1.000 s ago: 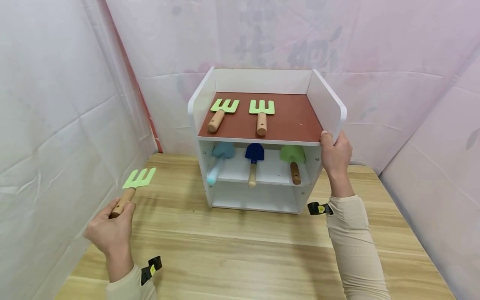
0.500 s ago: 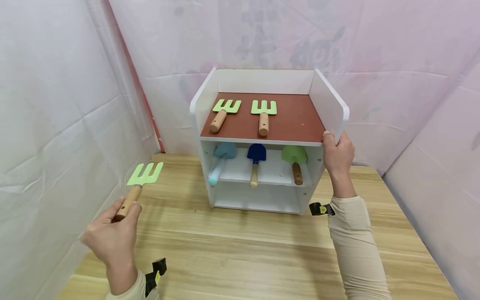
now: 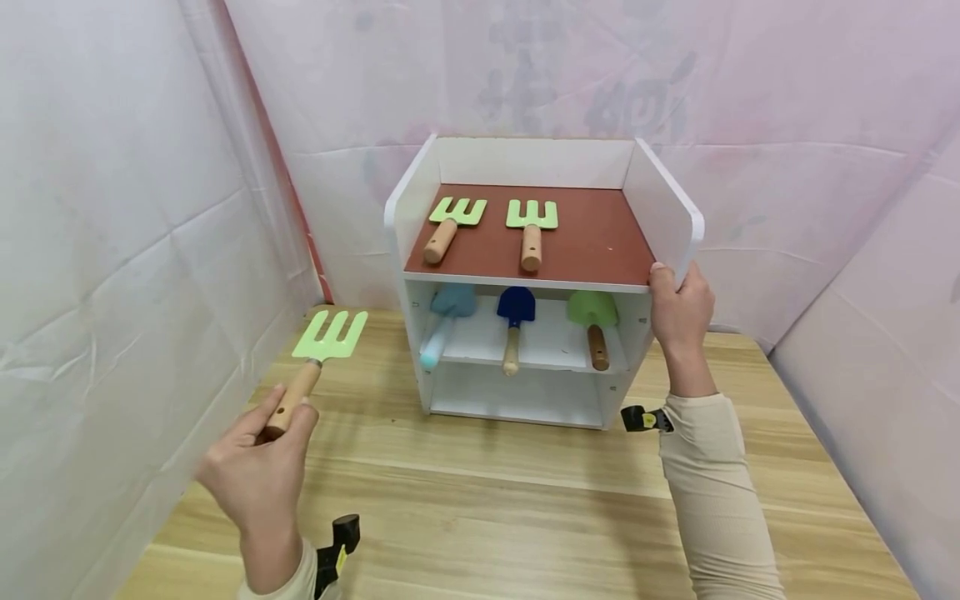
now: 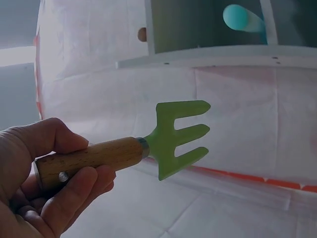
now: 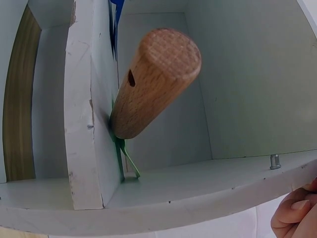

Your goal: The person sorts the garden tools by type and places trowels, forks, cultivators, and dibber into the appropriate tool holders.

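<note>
My left hand point(image 3: 262, 471) grips the wooden handle of a green three-pronged hand fork point(image 3: 330, 337), prongs pointing away, held left of the shelf unit. The left wrist view shows thumb and fingers round the handle point(image 4: 94, 161). My right hand point(image 3: 681, 312) holds the front right edge of the white shelf unit point(image 3: 678, 221), just below its brown top. On that top lie two similar forks, a left one point(image 3: 450, 229) and a middle one point(image 3: 532, 233). The middle shelf bears a light-blue trowel point(image 3: 448, 312), a dark-blue trowel point(image 3: 516, 317) and a green trowel point(image 3: 595, 321).
The unit stands on a wood-grain table point(image 3: 465, 508). Its bottom compartment point(image 3: 517, 396) lies under the trowels, whose handles stick out past the shelf front. White sheeting point(image 3: 135, 250) hangs on the left, behind and on the right.
My left hand has moved right, toward the unit, carrying the fork, whose head is now slightly higher. The right hand keeps its hold on the unit's edge. The view has shifted slightly.
</note>
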`<act>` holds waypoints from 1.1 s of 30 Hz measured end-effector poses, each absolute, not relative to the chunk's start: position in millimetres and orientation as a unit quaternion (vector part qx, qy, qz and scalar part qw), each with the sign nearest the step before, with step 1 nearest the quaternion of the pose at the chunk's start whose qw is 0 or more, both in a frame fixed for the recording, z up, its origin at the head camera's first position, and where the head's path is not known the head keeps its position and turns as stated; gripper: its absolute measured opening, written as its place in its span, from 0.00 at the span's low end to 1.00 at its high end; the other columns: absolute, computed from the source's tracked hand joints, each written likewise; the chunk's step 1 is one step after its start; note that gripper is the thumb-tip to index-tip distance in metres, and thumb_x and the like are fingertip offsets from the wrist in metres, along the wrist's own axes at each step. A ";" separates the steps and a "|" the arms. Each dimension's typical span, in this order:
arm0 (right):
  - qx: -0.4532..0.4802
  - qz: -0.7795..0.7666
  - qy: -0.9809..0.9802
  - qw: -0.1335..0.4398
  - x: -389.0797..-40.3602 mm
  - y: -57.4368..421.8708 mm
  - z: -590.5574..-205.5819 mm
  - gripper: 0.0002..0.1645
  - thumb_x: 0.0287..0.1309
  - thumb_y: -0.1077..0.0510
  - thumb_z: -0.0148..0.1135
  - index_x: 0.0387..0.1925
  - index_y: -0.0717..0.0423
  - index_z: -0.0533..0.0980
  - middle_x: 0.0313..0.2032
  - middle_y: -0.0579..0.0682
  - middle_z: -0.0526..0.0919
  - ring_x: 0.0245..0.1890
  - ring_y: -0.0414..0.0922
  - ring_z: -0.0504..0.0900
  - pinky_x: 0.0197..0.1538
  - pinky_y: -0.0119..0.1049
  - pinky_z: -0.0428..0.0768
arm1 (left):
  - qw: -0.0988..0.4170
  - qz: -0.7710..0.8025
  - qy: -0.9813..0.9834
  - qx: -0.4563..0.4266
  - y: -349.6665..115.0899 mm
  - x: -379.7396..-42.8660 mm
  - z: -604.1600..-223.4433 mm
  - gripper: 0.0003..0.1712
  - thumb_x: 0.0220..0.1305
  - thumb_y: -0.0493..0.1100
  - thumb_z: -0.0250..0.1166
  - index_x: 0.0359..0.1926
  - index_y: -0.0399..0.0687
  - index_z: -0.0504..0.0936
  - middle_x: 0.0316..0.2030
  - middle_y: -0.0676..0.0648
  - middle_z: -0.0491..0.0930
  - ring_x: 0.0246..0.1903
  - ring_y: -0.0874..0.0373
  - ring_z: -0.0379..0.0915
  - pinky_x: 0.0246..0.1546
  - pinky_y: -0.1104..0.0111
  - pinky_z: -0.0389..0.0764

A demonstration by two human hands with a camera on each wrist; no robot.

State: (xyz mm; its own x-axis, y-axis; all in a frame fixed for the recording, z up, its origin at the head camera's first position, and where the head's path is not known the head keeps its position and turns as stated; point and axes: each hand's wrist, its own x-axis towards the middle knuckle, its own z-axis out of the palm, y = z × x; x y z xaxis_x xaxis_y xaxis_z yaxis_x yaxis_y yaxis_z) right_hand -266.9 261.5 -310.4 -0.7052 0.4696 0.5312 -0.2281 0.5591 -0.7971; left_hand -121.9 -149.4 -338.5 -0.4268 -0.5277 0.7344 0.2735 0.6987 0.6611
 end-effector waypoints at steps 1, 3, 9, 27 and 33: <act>-0.078 0.464 -0.798 0.376 -266.9 261.8 -310.8 0.17 0.58 0.48 0.47 0.25 0.58 0.69 0.32 0.60 0.77 0.31 0.50 0.68 0.32 0.41 0.64 | 0.532 -0.377 -0.754 0.080 -147.7 -121.3 -337.4 0.12 0.40 0.30 0.69 0.32 0.35 0.86 0.18 0.39 0.81 0.10 0.78 0.63 0.13 0.87 0.63; -0.080 0.464 -0.797 0.377 -267.0 262.3 -311.4 0.17 0.58 0.48 0.46 0.25 0.58 0.69 0.32 0.60 0.77 0.31 0.49 0.68 0.32 0.41 0.64 | 0.537 -0.390 -0.744 0.079 -143.9 -120.6 -335.4 0.13 0.39 0.30 0.70 0.32 0.37 0.86 0.18 0.39 0.81 0.10 0.77 0.63 0.14 0.87 0.63; -0.081 0.463 -0.796 0.382 -268.6 263.2 -311.2 0.16 0.58 0.49 0.45 0.25 0.57 0.69 0.33 0.60 0.78 0.31 0.51 0.70 0.33 0.42 0.65 | 0.546 -0.405 -0.731 0.063 -132.9 -118.1 -329.1 0.13 0.37 0.29 0.70 0.31 0.38 0.87 0.19 0.40 0.81 0.11 0.77 0.63 0.14 0.87 0.63; -0.075 0.460 -0.796 0.387 -269.4 261.1 -311.4 0.16 0.58 0.49 0.47 0.25 0.58 0.70 0.32 0.61 0.77 0.31 0.51 0.69 0.33 0.43 0.65 | 0.600 -0.436 -0.670 -0.009 -108.3 -112.4 -309.8 0.11 0.35 0.28 0.67 0.28 0.33 0.87 0.18 0.36 0.79 0.13 0.74 0.63 0.16 0.87 0.63; -0.073 0.463 -0.796 0.384 -269.9 261.9 -311.9 0.16 0.57 0.49 0.46 0.26 0.57 0.70 0.33 0.60 0.78 0.32 0.52 0.71 0.33 0.43 0.65 | 0.628 -0.432 -0.646 -0.036 -100.6 -113.0 -305.0 0.11 0.34 0.32 0.67 0.27 0.36 0.87 0.13 0.39 0.76 0.12 0.71 0.59 0.17 0.86 0.60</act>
